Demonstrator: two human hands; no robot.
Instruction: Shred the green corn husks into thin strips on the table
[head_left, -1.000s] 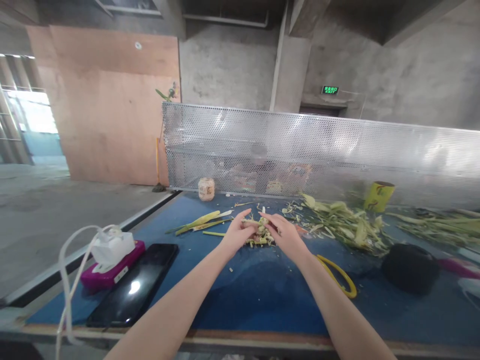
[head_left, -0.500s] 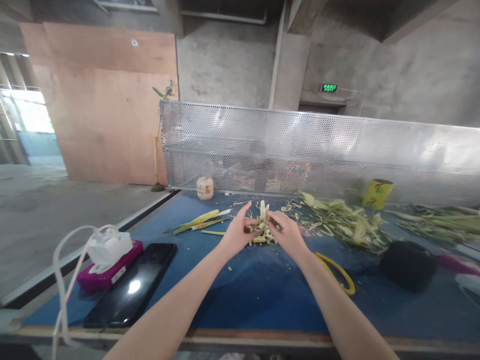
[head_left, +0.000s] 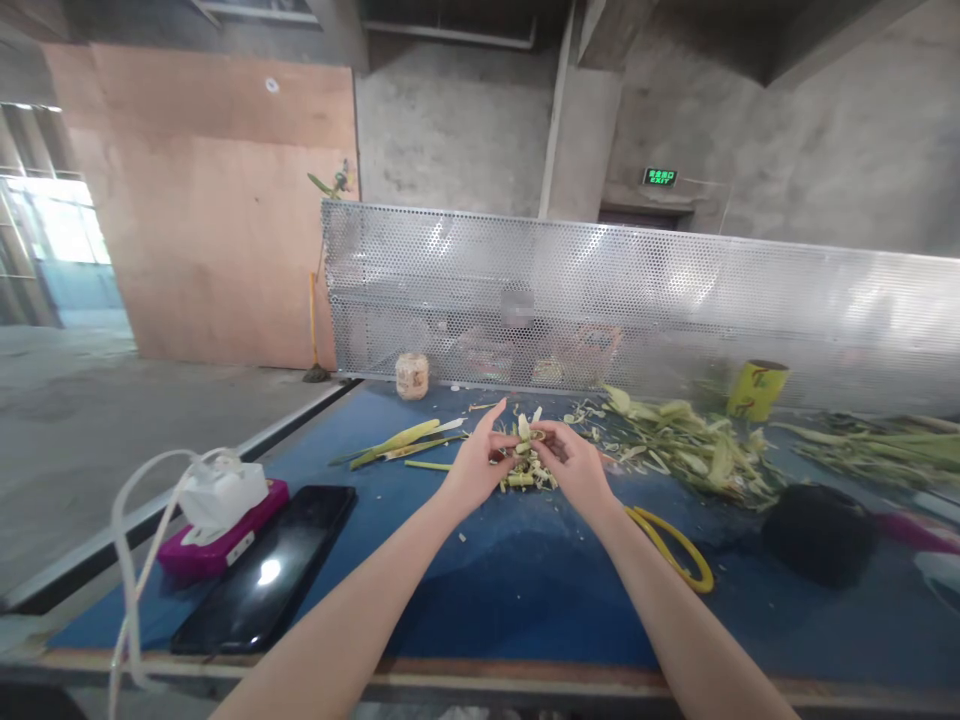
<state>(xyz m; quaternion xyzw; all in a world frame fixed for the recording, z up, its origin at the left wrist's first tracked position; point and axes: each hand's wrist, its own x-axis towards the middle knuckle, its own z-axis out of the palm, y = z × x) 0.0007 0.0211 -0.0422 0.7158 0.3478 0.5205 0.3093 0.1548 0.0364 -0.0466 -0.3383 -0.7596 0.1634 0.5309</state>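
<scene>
Both hands meet over the blue tabletop (head_left: 517,590), in the middle of the view. My left hand (head_left: 484,458) has its fingers closed on a small pale green piece of plant (head_left: 524,428), thumb raised. From the other side, my right hand (head_left: 571,460) pinches the same piece, whose whitish end sticks up between the fingertips. Just below them lies a small heap of chopped plant bits (head_left: 525,478). Left of the hands rest long green-yellow husk strips (head_left: 397,440) and a thin green stalk (head_left: 426,465). The fingers partly hide the held piece.
A large pile of husks (head_left: 690,445) lies to the right, near a yellow can (head_left: 757,390), a yellow ring (head_left: 686,550) and a black round object (head_left: 819,535). At left are a phone (head_left: 266,570) and a purple power strip (head_left: 225,530). A perforated metal screen (head_left: 465,270) and jar (head_left: 412,376) stand behind.
The whitish end of the held piece has tilted a little to the right and sits slightly lower. My hands have stayed in nearly the same place.
</scene>
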